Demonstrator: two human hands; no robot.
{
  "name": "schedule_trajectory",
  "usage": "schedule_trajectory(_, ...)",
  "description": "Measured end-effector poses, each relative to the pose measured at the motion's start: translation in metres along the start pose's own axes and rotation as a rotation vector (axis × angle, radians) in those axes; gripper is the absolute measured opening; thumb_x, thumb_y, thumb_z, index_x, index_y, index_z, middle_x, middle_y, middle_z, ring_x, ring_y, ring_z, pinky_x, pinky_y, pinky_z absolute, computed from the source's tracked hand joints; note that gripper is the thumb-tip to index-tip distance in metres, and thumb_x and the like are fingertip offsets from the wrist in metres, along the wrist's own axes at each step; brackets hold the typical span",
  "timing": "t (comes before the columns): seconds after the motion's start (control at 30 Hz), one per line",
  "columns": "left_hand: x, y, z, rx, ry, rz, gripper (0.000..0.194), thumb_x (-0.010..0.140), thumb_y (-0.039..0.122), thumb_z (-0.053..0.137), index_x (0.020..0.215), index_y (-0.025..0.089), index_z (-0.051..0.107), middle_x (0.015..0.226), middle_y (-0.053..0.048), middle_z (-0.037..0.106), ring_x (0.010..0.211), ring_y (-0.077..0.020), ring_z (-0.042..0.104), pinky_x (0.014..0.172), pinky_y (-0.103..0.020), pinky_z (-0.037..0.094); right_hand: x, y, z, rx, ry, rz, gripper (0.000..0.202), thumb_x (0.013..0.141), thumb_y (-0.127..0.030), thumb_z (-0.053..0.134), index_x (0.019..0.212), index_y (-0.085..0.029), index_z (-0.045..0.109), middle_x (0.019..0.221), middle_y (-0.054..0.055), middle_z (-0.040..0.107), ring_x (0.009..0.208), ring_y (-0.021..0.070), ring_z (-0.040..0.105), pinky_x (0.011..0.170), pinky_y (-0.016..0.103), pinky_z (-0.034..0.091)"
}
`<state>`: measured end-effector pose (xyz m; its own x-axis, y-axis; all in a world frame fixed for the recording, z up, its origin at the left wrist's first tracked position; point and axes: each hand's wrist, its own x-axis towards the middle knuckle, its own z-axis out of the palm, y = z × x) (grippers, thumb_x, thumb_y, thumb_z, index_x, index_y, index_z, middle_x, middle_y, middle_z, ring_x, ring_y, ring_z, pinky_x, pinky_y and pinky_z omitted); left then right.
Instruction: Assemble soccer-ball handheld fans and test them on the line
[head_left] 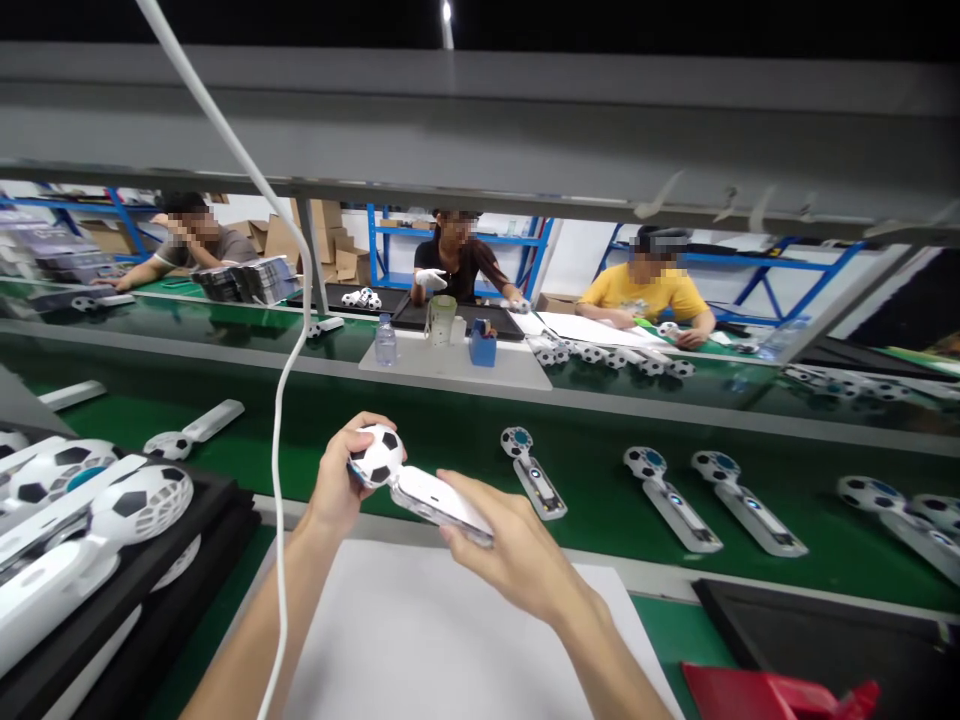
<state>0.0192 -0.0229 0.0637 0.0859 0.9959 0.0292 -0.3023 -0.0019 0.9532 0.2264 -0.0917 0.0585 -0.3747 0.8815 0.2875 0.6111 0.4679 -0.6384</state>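
Between my two hands is a white handheld fan [435, 496] with a round head patterned like a football. My left hand [341, 470] grips the football head, thumb across its face. The fingers and thumb of my right hand [510, 540] are closed round the handle's lower end. The fan is tilted, head up to the left, above a white sheet [390, 630]. On the green conveyor belt [450, 410] beyond lie several similar fans, among them one fan with its handle open [536, 475] showing inner parts.
A black tray [217, 520] stacked with football fans stands at the left. A white cable [281, 400] hangs down in front of my left arm. At right are a black tray [840, 640] and a red object [772, 695]. Three people sit across the line, near a bottle [385, 342].
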Motion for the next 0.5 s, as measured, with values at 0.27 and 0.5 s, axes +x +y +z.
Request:
schedule_trajectory(0.27, -0.001, -0.002, 0.001, 0.029, 0.065, -0.043, 0.032, 0.078, 0.047, 0.051, 0.086, 0.018, 0.061, 0.064, -0.004, 0.064, 0.046, -0.0116, 0.046, 0.035, -0.017, 0.019, -0.001, -0.006, 0.010, -0.156, -0.039, -0.076, 0.066, 0.092, -0.019, 0.048, 0.155, -0.020, 0.029, 0.133, 0.012, 0.061, 0.098, 0.0283, 0.066, 0.078, 0.039, 0.053)
schedule_trajectory(0.5, -0.001, -0.002, 0.002, 0.097, 0.075, 0.053, 0.040, 0.086, 0.055, 0.051, 0.091, 0.017, 0.062, 0.068, 0.000, 0.060, 0.040, -0.0062, 0.035, 0.034, -0.018, 0.024, 0.001, 0.005, 0.010, 0.046, -0.093, 0.044, 0.058, 0.099, -0.032, 0.044, 0.155, -0.031, 0.029, 0.140, 0.008, 0.054, 0.110, 0.0244, 0.060, 0.089, 0.036, 0.051)
